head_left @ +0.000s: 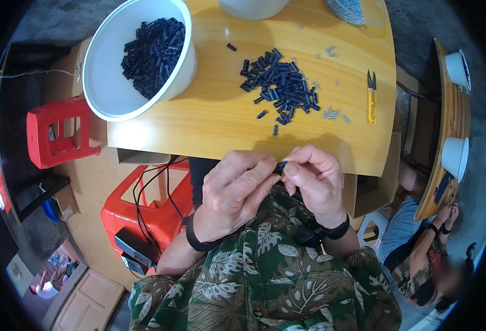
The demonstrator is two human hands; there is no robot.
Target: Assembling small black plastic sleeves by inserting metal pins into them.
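Between the fingertips of both hands is a small black plastic tube (280, 167), mostly covered by the fingers. My left hand (234, 190) pinches one end, and my right hand (313, 179) pinches the other. Both are held just off the table's near edge, above my lap. Beyond them on the yellow wooden table (210, 129) lies a loose pile of similar black tubes (287, 85). Small clear or silvery pieces (331, 114) are scattered along the pile's right side. Whether one of these is in my fingers is hidden.
A large white tub (105, 83) of black tubes stands at the table's left. Yellow-handled thread snips (372, 99) lie at the right. Red stools (116, 207) with black cables stand left of me. Another person (419, 259) sits at a second table (447, 121) on the right.
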